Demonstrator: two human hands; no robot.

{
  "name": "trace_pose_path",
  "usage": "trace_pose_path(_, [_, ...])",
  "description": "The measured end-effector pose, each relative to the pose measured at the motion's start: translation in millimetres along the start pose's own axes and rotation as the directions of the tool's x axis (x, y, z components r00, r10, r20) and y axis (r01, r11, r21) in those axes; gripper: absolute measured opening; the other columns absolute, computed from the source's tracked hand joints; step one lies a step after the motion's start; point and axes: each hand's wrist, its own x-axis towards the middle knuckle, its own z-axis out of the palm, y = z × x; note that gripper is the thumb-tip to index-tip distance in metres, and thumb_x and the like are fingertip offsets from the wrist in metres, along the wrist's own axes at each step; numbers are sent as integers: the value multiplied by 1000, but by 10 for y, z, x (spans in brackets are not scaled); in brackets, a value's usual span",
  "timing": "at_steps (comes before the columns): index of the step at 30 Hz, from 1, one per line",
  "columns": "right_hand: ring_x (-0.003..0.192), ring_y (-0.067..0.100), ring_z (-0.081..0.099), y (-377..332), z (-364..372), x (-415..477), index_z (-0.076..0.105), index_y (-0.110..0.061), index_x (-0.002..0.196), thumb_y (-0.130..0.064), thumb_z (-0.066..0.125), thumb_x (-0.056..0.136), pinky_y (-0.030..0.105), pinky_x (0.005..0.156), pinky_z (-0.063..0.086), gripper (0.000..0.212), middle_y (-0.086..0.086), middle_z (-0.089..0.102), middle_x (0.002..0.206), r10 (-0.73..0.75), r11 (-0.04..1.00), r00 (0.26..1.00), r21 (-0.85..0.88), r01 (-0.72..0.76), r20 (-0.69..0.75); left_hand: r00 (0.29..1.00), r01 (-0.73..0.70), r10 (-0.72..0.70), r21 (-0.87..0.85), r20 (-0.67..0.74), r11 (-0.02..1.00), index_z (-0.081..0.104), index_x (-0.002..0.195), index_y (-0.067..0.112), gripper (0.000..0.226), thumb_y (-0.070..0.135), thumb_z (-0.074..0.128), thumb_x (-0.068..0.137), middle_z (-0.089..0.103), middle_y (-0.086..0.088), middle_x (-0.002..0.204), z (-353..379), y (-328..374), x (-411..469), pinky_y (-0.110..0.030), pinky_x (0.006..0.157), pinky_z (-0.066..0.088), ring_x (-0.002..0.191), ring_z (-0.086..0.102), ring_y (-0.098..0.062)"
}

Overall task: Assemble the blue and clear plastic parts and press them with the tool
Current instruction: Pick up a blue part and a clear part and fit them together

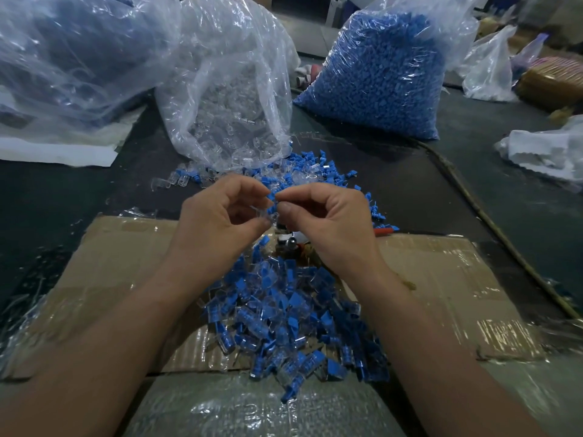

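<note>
Head view: a dark table (410, 190) fills the frame in a dim, cluttered workroom. A flattened cardboard sheet (441, 279) covers its near part, and bubble wrap (252, 408) lies at the near edge. A thin cord (492, 222) runs along the table's right side.

Three big clear bags stand at the back. The left bag (79, 52) has dark contents, the middle bag (227, 105) holds clear pieces and the right bag (378, 77) is packed with blue pieces. One smaller white bag (485, 70) and one crumpled white bundle (549, 152) sit further right.

There are two heaps. Loose parts (315, 168) lie at the middle bag's foot, and joined pieces (290, 316) lie on the cardboard between the forearms.

Both hands are raised between the heaps, fingertips meeting. The left hand (217, 222) pinches a clear part (261, 213) between thumb and forefinger. The right hand (328, 222) pinches a blue part (272, 205), which touches the clear one. A small metal object (288, 241) sits below them, mostly hidden.
</note>
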Motion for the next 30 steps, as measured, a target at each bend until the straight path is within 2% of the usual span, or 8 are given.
trace_pose_path(2, [73,13,68,10,7,4,69,-23,80,-4,69,79,30,73,57,20,-7,68,74,18,1000,1000,-23,-19,-17,1000,-1,1,5,2,1000,56,85,40,43,3,74,71,65,10,83,5,3,-2,-9,68,50,75,64,2])
trace_pose_path(4, [71,14,68,21,10,5,69,-18,81,-5,69,79,32,71,57,14,-5,68,73,35,997,999,-64,-37,-28,1000,-9,9,14,-7,1000,56,86,39,44,2,74,71,65,10,83,9,13,-9,-10,69,51,75,64,2])
trace_pose_path(9, [60,3,63,22,19,-19,72,-10,82,-8,72,78,16,59,53,4,-11,65,66,13,992,999,-128,-17,-31,998,-64,65,81,-5,995,55,89,36,43,0,73,72,62,17,83,17,49,-45,-6,69,48,78,62,3])
trace_pose_path(14, [55,2,61,23,19,-21,69,-16,76,-9,73,77,16,56,52,8,-8,65,63,47,992,999,-116,-47,-3,993,-120,119,136,18,983,56,97,24,39,-3,72,73,58,21,85,26,72,-56,-2,72,44,79,58,14])
trace_pose_path(21, [53,8,61,-4,-21,-17,67,-19,73,-5,73,75,19,55,52,16,0,66,62,130,991,988,29,-133,89,983,-185,182,117,30,976,57,100,20,38,-2,72,73,58,19,88,18,68,-62,-5,73,47,82,60,8])
trace_pose_path(25, [65,10,63,-9,-81,-3,64,-17,77,-6,76,71,22,63,54,18,2,68,73,170,979,980,93,-180,100,981,-194,193,71,25,978,55,99,26,41,0,73,73,61,16,89,22,80,-65,-6,72,48,81,62,5])
trace_pose_path(27, [72,9,65,-8,-115,0,63,-14,83,-4,75,71,20,67,54,20,-1,68,77,216,960,962,145,-241,169,980,-199,198,62,16,978,55,99,29,43,1,74,72,63,16,90,13,84,-61,-7,71,48,80,63,4])
trace_pose_path(30, [70,9,65,-18,-145,-6,62,-11,87,3,69,73,21,64,55,21,-3,68,73,240,896,923,299,-330,300,973,-230,228,86,31,969,57,100,28,42,3,75,71,63,19,89,-3,89,-67,-7,71,47,80,62,6])
